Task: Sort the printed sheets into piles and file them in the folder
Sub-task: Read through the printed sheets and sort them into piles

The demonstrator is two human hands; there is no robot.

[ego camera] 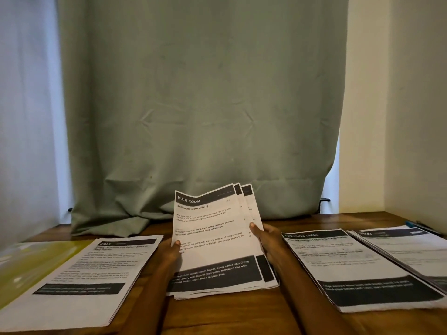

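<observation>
Head view, near to far. Both forearms reach forward over a brown wooden table (242, 317). Between them, a fanned stack of printed sheets (215, 240) is held tilted up off the tabletop, its lower edge resting on or just above the wood; the top sheet is headed "MULTI-ROOM". The left hand (170, 253) grips the stack's left edge, thumb laid on the front face and fingers curled out of sight behind the paper. The right hand (267, 240) grips the right edge likewise, thumb pressed on the printed face, fingers hidden behind. Both hands are closed round the sheets.

To the left lies a flat pile of sheets (79, 279), partly overlapping a yellow-green folder (31, 264) at the table's left edge. To the right lies a second pile (358, 269) headed "DRESSING TABLE", and just beyond it a third pile (408, 250), slightly overlapped. A blue pen (411, 224) lies near the far right corner.

Behind the table hangs a creased grey-green curtain (200, 105), flanked by pale walls.
</observation>
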